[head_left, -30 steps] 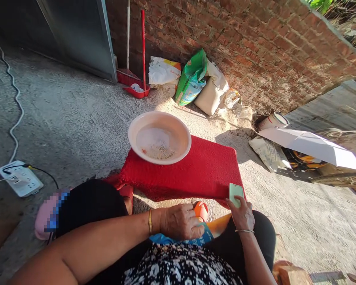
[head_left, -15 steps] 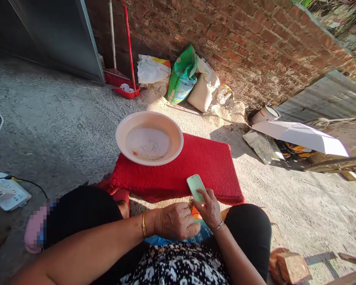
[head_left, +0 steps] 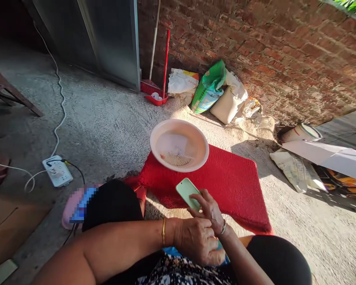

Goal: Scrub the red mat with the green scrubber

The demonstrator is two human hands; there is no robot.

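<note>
My right hand (head_left: 209, 209) is closed on a light-green smartphone (head_left: 187, 193), holding it tilted above the near edge of a red-covered low bench (head_left: 228, 182). My left hand (head_left: 197, 240), with a gold bracelet at its wrist, has its fingers curled just in front of the right wrist. Whatever those fingers may hold is hidden. On the bench's far left part stands a pale pink basin (head_left: 202, 156), beyond the phone, with small grains spread over its bottom. Something blue (head_left: 172, 251) shows in my lap below the left hand.
Sacks (head_left: 209, 87) lean against the brick wall (head_left: 264, 47), beside a red dustpan (head_left: 156, 99). To the left, a white power strip (head_left: 57, 172) and its cable (head_left: 61, 103) lie on the concrete. A white panel (head_left: 329, 158) and a bucket (head_left: 302, 132) are at right.
The view has turned left, shifting the scene rightward. The phone has moved left relative to the bench and tilted further. My left hand now overlaps the right wrist.
</note>
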